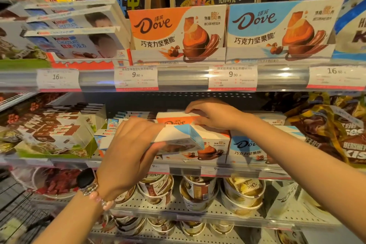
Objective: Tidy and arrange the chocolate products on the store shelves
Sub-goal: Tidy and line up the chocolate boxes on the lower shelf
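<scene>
Restocking Dove boxes, mid shelf.
My left hand [130, 150] grips a blue Dove box [178, 138] tilted over the front row; right hand [215, 114] rests curled on the orange Dove box [174, 119] behind. Risk: tilted box slips, knocks front row off shelf edge [227, 170].

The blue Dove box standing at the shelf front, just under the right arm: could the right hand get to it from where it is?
Probably yes. The right hand rests on an orange Dove box just above and behind the blue Dove box, whose front and top are uncovered; only that forearm crosses over it.
</scene>
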A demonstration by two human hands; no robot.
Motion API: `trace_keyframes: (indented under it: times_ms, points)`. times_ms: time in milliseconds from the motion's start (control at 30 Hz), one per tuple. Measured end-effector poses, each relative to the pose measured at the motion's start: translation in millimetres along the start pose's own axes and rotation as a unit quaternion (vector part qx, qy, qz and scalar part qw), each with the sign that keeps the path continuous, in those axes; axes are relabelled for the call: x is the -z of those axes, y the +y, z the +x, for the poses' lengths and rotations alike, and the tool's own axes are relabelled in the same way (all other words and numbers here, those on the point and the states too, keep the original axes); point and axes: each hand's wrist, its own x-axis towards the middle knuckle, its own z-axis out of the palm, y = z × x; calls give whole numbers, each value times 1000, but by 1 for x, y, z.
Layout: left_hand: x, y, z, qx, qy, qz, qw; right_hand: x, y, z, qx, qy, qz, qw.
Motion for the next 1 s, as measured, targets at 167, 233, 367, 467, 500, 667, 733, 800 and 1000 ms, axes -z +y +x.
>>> trace_keyframes:
  times_ms: [167, 233, 367, 467, 500, 667, 733, 800, 1000]
  points:
    - [-5, 1, 3, 9, -11, -7, 1000, -19, 11, -5, -14, 4, 48, 999]
    - [-7, 2, 6, 5, -17, -17, 1000, -24, 14, -7, -22, 6, 54, 998]
    - [-13, 5, 12, -4, -25, -44, 999, -31, 16, -10, -44, 2, 59, 997]
    - [-18, 10, 17, -18, -33, -65, 997, -28, 15, -17, -42, -8, 69, 997]
    - [-20, 12, 19, -23, -36, -70, 997, -24, 14, -21, -43, -5, 77, 996]
    - [-29, 23, 28, -33, -64, -110, 991, 15, -5, -63, -91, 79, 350, 929]
    - [-33, 29, 34, -45, -83, -114, 989, 29, -15, -83, -78, 56, 374, 923]
    - [-38, 36, 41, -46, -110, -104, 987, 35, -23, -100, -76, 27, 317, 945]
    - [-53, 62, 63, -1, -147, -124, 981, 38, -24, -124, -94, 68, 165, 979]
